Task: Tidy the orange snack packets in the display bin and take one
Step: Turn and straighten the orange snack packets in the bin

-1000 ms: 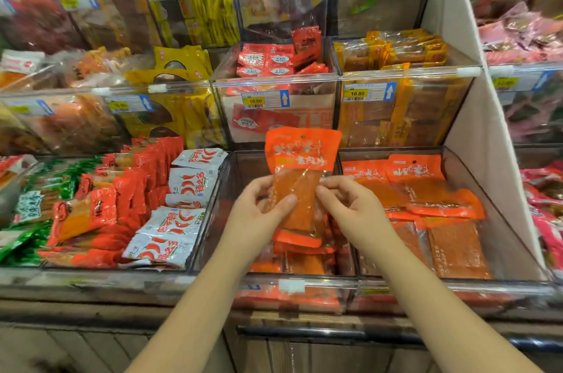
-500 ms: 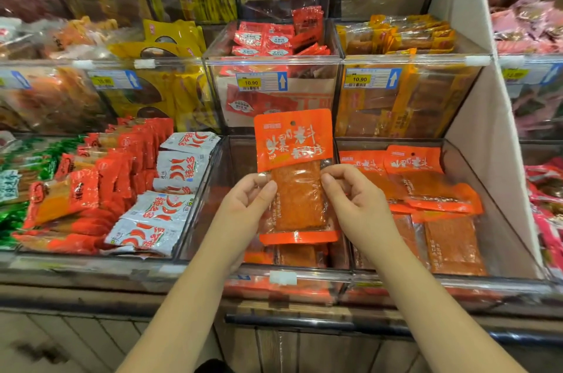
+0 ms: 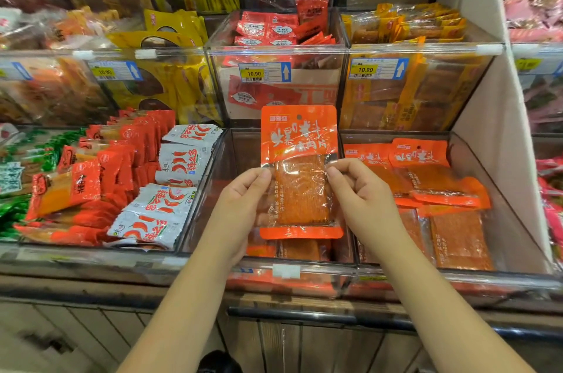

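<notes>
Now in my grip: one orange packet (image 3: 300, 171), pinched at both side edges just under its printed header.
Left hand (image 3: 240, 205): thumb and forefinger were closed narrowly on the packet's left edge, and the hand held nothing else.
Right hand (image 3: 365, 199): it kept the same narrow pinch on the right edge, with the other fingers curled.
Where the packet was: upright and flat, with its face toward me, raised over the middle bin (image 3: 243, 147) and clear of the stack (image 3: 300, 249) lying low inside.
What had changed: a second earlier the packet leaned and its top bowed, with my thumbs on its front lower down. By this moment I had straightened it and moved my pinches out to its sides, so it stood square.
What that meant: I judged the taking half done. One packet was out and in hand, but I had not yet carried it away from the shelf.
Tidying: the stack was mostly hidden behind the packet and my hands, so I could not tell how neat it lay. The neighbouring packets (image 3: 426, 180) in the bin to the right overlapped at slants.
Beside the bin: white chilli packets (image 3: 170, 189) lay to the left, and a price tag (image 3: 263, 72) hung on the bin above.
</notes>
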